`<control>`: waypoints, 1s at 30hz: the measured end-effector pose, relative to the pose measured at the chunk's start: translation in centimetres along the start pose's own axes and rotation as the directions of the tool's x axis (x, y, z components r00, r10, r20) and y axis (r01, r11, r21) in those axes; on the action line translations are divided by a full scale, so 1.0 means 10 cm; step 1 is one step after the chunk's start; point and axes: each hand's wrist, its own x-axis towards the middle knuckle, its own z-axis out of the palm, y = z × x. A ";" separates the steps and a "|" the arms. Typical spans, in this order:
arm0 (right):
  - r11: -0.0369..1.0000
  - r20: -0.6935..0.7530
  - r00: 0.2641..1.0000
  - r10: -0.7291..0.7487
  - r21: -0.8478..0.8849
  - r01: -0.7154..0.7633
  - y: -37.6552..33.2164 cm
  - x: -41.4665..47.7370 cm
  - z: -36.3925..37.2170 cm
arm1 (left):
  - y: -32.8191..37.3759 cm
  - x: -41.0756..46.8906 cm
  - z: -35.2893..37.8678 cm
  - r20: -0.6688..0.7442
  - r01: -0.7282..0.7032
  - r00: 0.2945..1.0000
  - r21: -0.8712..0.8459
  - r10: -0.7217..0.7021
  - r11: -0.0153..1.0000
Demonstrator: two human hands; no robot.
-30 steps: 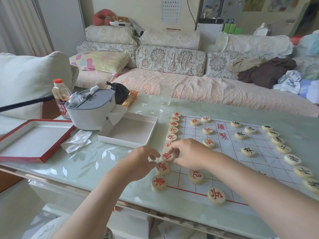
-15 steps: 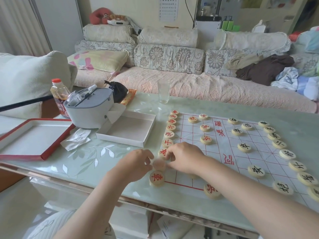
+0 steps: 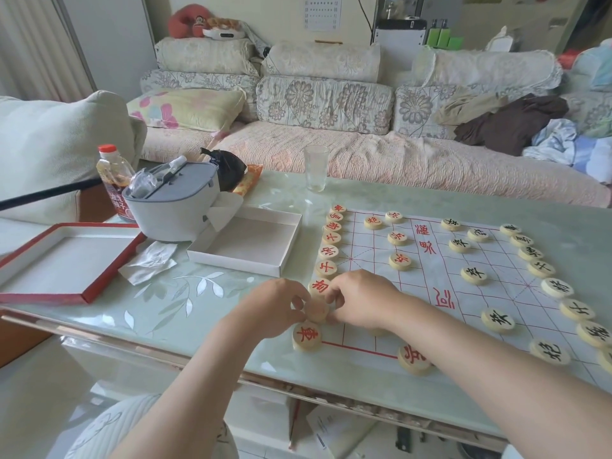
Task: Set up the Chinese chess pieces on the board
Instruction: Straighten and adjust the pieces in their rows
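Observation:
A white paper chess board (image 3: 427, 286) with red lines lies on the glass table. Red-lettered wooden pieces line its left edge (image 3: 326, 268); black-lettered pieces (image 3: 556, 287) line the right edge. My left hand (image 3: 271, 308) and my right hand (image 3: 361, 301) meet at the near left corner, both pinching one round piece (image 3: 316, 310) whose blank side faces up. A red piece (image 3: 306, 336) lies just in front of them. Another red piece (image 3: 414, 358) sits on the near edge.
A white box tray (image 3: 251, 241) and a red-rimmed lid (image 3: 63, 260) lie left of the board. A grey container (image 3: 175, 203), a bottle (image 3: 114, 180), crumpled tissue (image 3: 149, 261) and an empty glass (image 3: 315, 173) also stand on the table. A sofa runs behind.
The piece between my hands showed its red character a second ago; now its blank face is up. Both hands stay at the near left corner.

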 end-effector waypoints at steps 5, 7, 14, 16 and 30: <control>0.998 -0.007 1.000 0.015 0.054 -0.015 0.05 0.05 -0.05 | -0.05 0.03 -0.06 0.017 0.041 0.999 -0.040 -0.040 0.998; 0.995 -0.055 0.998 0.040 0.095 -0.035 0.09 0.11 -0.11 | -0.05 0.07 -0.08 -0.036 0.047 0.998 -0.038 -0.049 0.998; 0.997 -0.106 0.992 0.069 0.040 -0.065 0.19 0.25 -0.03 | 0.06 0.27 -0.01 -0.102 0.050 0.994 0.037 -0.046 0.998; 0.998 -0.129 0.989 0.066 -0.012 -0.068 0.18 0.27 -0.01 | 0.08 0.31 0.01 -0.091 0.060 0.994 0.029 -0.057 0.998; 0.996 -0.108 0.991 0.080 0.044 -0.075 0.18 0.32 0.00 | 0.11 0.37 -0.01 -0.087 0.042 0.995 0.004 -0.042 0.999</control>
